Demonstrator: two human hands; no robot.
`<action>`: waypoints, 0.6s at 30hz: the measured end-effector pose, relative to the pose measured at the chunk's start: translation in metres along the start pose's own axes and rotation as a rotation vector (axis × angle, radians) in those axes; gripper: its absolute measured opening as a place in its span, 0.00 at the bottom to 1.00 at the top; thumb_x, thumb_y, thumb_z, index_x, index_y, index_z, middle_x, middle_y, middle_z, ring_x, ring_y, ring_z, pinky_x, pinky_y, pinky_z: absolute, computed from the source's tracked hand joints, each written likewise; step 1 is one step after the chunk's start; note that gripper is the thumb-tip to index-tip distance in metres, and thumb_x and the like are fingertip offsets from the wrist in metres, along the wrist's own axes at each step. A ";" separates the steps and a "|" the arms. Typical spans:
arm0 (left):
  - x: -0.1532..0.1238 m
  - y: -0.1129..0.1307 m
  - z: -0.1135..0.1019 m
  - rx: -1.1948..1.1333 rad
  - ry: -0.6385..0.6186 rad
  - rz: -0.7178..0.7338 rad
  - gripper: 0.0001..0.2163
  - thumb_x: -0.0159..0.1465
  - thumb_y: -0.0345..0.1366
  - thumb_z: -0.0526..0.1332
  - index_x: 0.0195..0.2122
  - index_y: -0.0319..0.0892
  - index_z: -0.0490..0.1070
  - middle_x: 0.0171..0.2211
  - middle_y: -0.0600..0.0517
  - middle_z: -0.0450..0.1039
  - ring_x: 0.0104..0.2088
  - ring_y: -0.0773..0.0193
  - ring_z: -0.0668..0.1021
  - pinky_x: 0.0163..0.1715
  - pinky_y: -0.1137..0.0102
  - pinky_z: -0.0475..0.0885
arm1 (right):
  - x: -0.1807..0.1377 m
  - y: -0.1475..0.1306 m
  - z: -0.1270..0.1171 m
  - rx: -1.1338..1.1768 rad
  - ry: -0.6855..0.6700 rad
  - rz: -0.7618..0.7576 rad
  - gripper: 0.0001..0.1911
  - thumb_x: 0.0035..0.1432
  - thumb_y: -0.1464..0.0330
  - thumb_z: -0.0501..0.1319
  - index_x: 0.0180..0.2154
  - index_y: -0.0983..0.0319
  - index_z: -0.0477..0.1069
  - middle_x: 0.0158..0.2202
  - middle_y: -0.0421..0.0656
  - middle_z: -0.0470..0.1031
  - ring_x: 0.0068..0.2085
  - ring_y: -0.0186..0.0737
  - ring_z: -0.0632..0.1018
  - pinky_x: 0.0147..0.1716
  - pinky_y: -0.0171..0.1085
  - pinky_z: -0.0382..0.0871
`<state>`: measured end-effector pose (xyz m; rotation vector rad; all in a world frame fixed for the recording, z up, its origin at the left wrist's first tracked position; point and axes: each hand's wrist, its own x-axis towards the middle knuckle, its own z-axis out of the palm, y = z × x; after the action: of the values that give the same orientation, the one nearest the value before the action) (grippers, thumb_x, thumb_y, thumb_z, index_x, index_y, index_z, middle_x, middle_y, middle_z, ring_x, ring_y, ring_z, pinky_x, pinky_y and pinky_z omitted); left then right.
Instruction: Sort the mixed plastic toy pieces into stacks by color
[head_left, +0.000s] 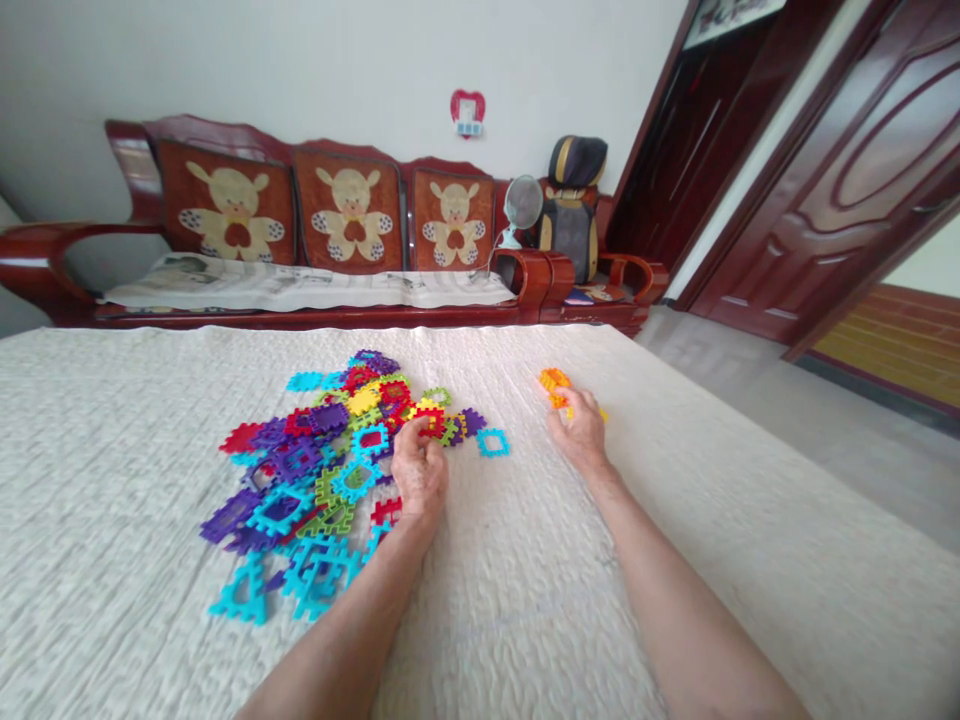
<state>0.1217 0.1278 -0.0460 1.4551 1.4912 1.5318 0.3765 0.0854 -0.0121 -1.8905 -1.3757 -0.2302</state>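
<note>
On a quilted cover [510, 590], the left hand [420, 465] curled at a mixed pile [304, 470], left; the right hand [579, 428] bent over orange pieces [553, 378], right, seemingly set apart by colour. Whether fingers pinched anything, I couldn't tell.

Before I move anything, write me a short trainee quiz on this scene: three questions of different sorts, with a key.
1. Multiple choice: Which colour is the small cluster of pieces by the right hand?
A) Blue
B) Orange
C) Purple

2. True or false: The left hand is nearer to the mixed-colour pile than the right hand is.

3. Count: How many bear cushions lean against the back of the long wooden sofa?

Key:
1. B, orange.
2. True; it is at the pile's right side, while the right hand is well apart from it.
3. Three.
</note>
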 end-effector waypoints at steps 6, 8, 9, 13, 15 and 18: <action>0.002 0.003 0.000 0.023 0.021 -0.016 0.18 0.56 0.28 0.54 0.46 0.42 0.74 0.40 0.47 0.75 0.44 0.58 0.77 0.51 0.61 0.71 | -0.018 -0.067 0.044 0.342 -0.353 -0.228 0.21 0.54 0.69 0.58 0.51 0.60 0.70 0.51 0.47 0.74 0.51 0.43 0.75 0.54 0.42 0.67; 0.002 0.004 0.001 0.028 0.018 -0.019 0.18 0.56 0.27 0.54 0.46 0.41 0.74 0.42 0.46 0.76 0.47 0.57 0.77 0.53 0.60 0.71 | -0.019 -0.084 0.054 0.353 -0.387 -0.309 0.23 0.52 0.72 0.58 0.52 0.61 0.69 0.52 0.48 0.74 0.53 0.43 0.74 0.56 0.43 0.65; 0.002 0.004 0.001 0.031 0.018 -0.024 0.18 0.56 0.27 0.54 0.46 0.41 0.74 0.42 0.46 0.76 0.47 0.56 0.77 0.53 0.60 0.70 | -0.019 -0.089 0.059 0.339 -0.403 -0.350 0.25 0.51 0.74 0.58 0.52 0.61 0.69 0.53 0.48 0.74 0.55 0.44 0.73 0.57 0.44 0.64; 0.000 0.005 0.001 0.032 0.014 -0.040 0.19 0.56 0.26 0.54 0.47 0.41 0.74 0.43 0.46 0.76 0.49 0.56 0.77 0.54 0.59 0.71 | -0.016 -0.096 0.068 0.243 -0.447 -0.403 0.30 0.47 0.76 0.58 0.55 0.60 0.67 0.55 0.48 0.73 0.56 0.46 0.72 0.58 0.46 0.63; 0.000 0.005 0.001 0.030 0.007 -0.031 0.19 0.56 0.26 0.54 0.48 0.41 0.73 0.44 0.45 0.76 0.49 0.56 0.77 0.54 0.59 0.71 | -0.016 -0.094 0.070 0.211 -0.454 -0.400 0.30 0.47 0.75 0.59 0.54 0.60 0.67 0.54 0.49 0.74 0.55 0.47 0.73 0.57 0.47 0.64; 0.000 0.005 0.001 0.023 0.003 -0.026 0.19 0.55 0.26 0.54 0.48 0.41 0.73 0.44 0.46 0.76 0.48 0.56 0.77 0.53 0.60 0.71 | -0.018 -0.092 0.069 0.211 -0.436 -0.429 0.28 0.47 0.74 0.59 0.53 0.60 0.68 0.52 0.48 0.75 0.53 0.48 0.74 0.56 0.48 0.64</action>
<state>0.1243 0.1271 -0.0414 1.4412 1.5283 1.5073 0.2696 0.1288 -0.0256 -1.5056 -2.0111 0.1269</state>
